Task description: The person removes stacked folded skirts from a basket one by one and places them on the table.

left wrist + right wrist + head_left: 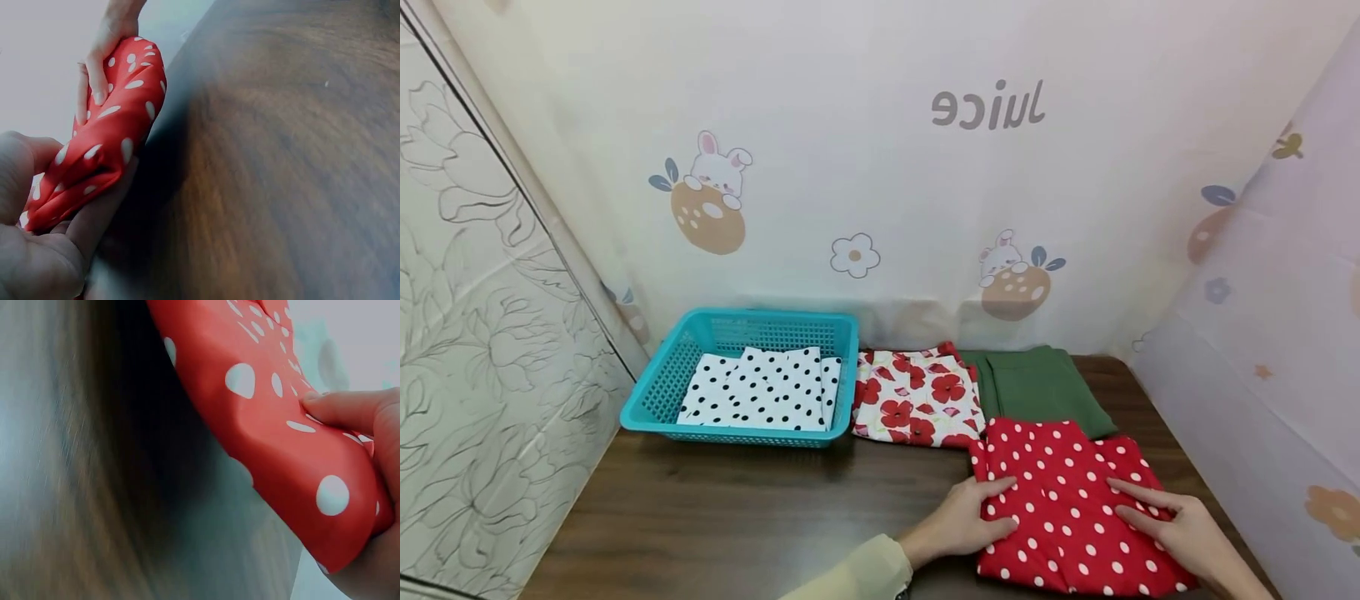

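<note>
A folded red cloth with white dots (1060, 508) is at the front right of the table, between the two hands. At its left side, my left hand (958, 521) grips the edge; in the left wrist view, thumb and fingers lie on opposite faces of the folded layers (103, 147). My right hand (1191, 533) holds the opposite side, and in the right wrist view its thumb presses on the top face of the cloth (275, 437) with the other fingers underneath, mostly hidden. A dark shadow shows under the cloth's near edge in both wrist views.
A turquoise basket (647, 404) at the back left holds folded white cloth with black dots (775, 392). Beside it lie a folded red-flowered white cloth (917, 400) and a folded green cloth (1045, 387), partly overlapped by the red one. Printed curtains (850, 167) enclose the wooden table (737, 492).
</note>
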The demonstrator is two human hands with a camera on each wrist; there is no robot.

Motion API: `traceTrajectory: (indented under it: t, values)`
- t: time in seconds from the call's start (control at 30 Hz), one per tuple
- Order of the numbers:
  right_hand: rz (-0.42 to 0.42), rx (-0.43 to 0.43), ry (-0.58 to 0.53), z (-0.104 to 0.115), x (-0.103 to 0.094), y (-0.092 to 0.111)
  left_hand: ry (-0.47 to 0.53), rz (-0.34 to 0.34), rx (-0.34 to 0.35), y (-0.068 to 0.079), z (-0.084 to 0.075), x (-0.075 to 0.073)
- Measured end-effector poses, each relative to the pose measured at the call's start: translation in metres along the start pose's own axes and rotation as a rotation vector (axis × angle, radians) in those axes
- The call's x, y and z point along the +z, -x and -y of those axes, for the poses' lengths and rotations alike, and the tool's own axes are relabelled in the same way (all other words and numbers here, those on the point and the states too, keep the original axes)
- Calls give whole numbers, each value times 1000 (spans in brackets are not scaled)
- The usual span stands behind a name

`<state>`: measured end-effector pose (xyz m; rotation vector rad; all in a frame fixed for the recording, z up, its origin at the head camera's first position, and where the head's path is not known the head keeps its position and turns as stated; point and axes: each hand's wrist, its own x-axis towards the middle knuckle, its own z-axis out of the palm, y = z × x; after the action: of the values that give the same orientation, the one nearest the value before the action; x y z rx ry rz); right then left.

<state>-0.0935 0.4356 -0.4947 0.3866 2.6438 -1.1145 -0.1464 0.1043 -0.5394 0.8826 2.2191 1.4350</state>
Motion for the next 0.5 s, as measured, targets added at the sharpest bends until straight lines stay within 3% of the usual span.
traceTrajectory:
  t: [0.23,0.5]
  values:
    - [65,18,1,-23,-3,-3,54,50,-25,-2,0,7]
    - [93,-49,77,-31,-3,-21,-73,-46,-185,-15,-3,10]
